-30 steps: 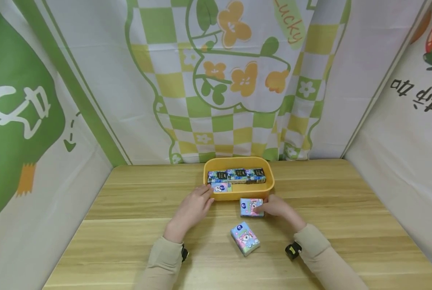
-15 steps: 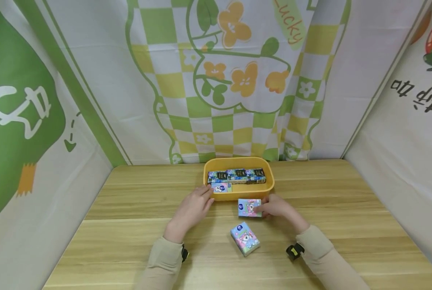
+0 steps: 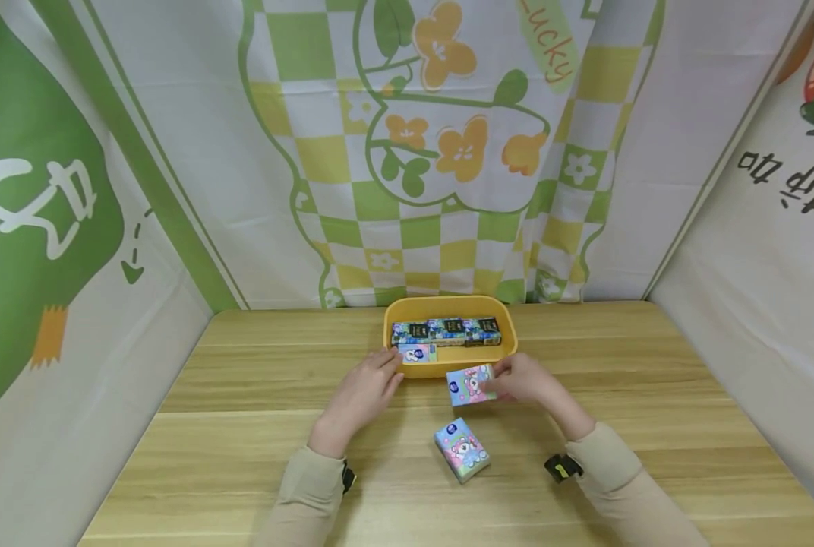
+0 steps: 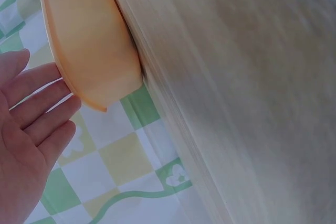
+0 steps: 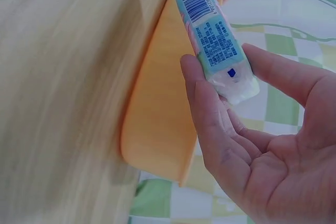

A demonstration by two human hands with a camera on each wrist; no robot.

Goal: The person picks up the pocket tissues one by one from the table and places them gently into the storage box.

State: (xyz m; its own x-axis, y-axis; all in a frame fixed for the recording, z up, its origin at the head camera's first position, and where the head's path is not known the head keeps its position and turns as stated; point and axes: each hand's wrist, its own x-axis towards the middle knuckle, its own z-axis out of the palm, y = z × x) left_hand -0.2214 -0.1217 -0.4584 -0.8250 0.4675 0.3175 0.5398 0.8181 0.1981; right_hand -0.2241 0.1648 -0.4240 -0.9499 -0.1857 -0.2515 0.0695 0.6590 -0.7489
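My right hand (image 3: 525, 378) pinches a pocket tissue pack (image 3: 470, 385), blue and pink with a cartoon bear, in front of the yellow bin (image 3: 448, 371). In the right wrist view the barcode side of this tissue pack (image 5: 210, 35) faces the camera, held between thumb and fingers. My left hand (image 3: 361, 391) lies at the bin's front left corner. Its fingers are straight, tips at the rim, in the left wrist view. Just inside that corner lies another bear tissue pack (image 3: 417, 354). A third bear pack (image 3: 462, 450) rests on the table, nearer me.
Three dark blue floral packs (image 3: 446, 330) sit in a row along the bin's back. The wooden table (image 3: 257, 425) meets a checked curtain (image 3: 421, 243) behind the bin. Printed fabric walls stand left and right.
The right hand has brought its tissue pack slightly left, then up toward the bin's front rim, tilting it a little. The left hand and the other packs stay in place.
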